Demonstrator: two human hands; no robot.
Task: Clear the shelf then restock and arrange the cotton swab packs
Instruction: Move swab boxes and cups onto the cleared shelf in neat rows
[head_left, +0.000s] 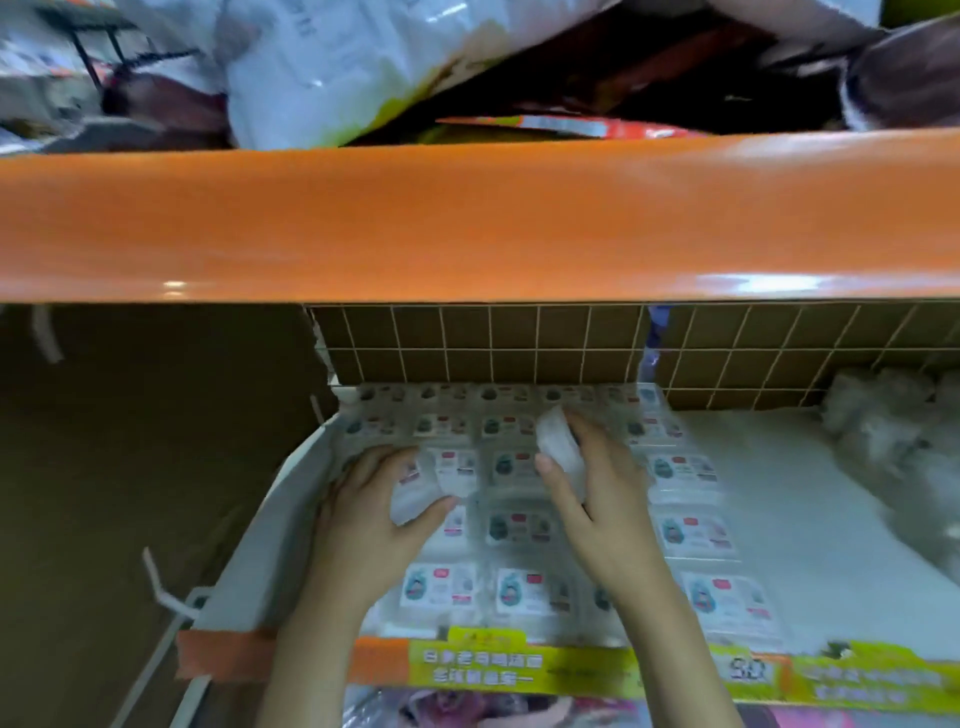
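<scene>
Cotton swab packs (530, 590) lie flat in neat rows on the white shelf (810, 525), labels up, filling its left part from the front edge back to the rear wall. Along that front edge runs a green and orange price strip (524, 670) whose print is too blurred to read; below it, pink packaging is cut off by the frame. Both arms reach in over the strip. The left hand (363, 525) curls its fingers and thumb around one raised pack (415, 496) near the left side of the rows. The right hand (602, 499) grips another pack (558, 449), tilted up on edge above the middle rows. To the right the shelf is bare, and on its far right sit fluffy white goods (893, 441), blurred and partly cut off. A white divider (270, 530) borders the rows on the left, beside brown cardboard (130, 467). Behind the packs stands a white wire grid (493, 348) against a brown backing. Above, the orange edge of the upper shelf (467, 218) spans the view, carrying white plastic bags (322, 67), blurred.
</scene>
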